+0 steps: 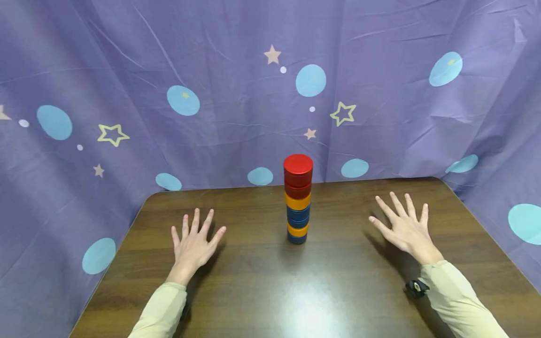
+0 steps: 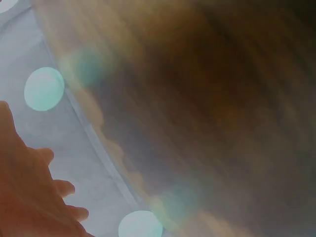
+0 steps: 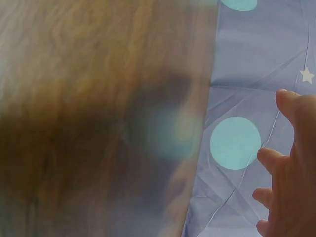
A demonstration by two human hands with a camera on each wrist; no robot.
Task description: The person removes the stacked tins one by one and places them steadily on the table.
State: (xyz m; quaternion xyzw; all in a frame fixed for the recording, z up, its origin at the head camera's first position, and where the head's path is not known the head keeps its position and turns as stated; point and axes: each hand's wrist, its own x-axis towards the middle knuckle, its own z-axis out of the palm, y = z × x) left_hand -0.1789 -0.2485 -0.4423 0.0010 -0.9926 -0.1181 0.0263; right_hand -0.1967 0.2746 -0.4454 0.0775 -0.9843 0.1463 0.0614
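Purple cloth [image 1: 236, 70] printed with stars and pale blue dots hangs behind and beside a dark wooden table [image 1: 262, 291]. Near the table's middle stands a stack of round discs [image 1: 297, 199], upright: blue at the base, then orange, blue, orange, with red ones on top. Left hand [image 1: 193, 245] lies flat on the wood, fingers spread, holding nothing, well apart from the stack. Right hand [image 1: 403, 228] likewise flat and splayed on the other side. Both wrist views are blurred; only fingers [image 2: 64, 187], cloth and tabletop show.
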